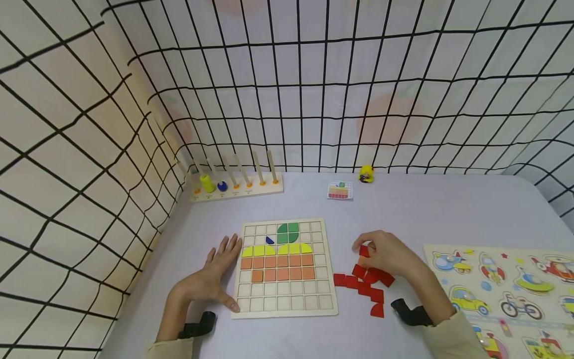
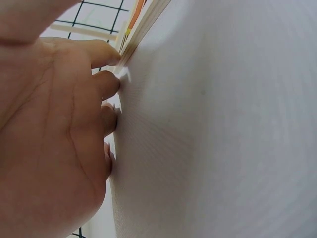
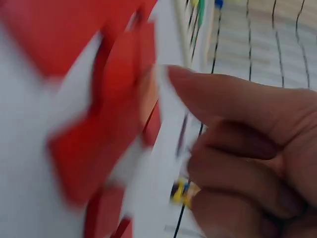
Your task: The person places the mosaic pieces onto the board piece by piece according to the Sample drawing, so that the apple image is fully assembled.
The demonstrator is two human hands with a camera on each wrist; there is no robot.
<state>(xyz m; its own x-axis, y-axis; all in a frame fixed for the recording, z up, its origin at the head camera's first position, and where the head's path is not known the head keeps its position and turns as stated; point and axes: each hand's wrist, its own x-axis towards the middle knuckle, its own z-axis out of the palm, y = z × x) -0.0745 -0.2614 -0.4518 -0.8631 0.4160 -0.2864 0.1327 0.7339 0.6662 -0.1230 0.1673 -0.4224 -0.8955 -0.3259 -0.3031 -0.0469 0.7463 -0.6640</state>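
Note:
My left hand [image 1: 207, 279] lies with fingers spread along the left side of a wooden grid board [image 1: 287, 303], thumb at its lower-left corner. In the left wrist view, the fingertips [image 2: 110, 85] rest on the tablecloth beside the board's edge. Green leaf-like pieces [image 1: 287, 233], a small blue piece [image 1: 269, 240], a yellow row [image 1: 276, 249] and orange squares [image 1: 283, 274] fill part of the grid. My right hand [image 1: 384, 252] is over loose red pieces [image 1: 364, 288], fingers bent. Right at a fingertip sits an orange piece [image 3: 148, 96] among the red ones.
Behind the board stand a wooden peg stand [image 1: 237, 192], a small pattern card [image 1: 340, 190] and a yellow duck [image 1: 366, 174]. A vehicle picture puzzle [image 1: 500, 286] lies at the right. Black wire mesh [image 1: 309, 89] encloses the back and sides.

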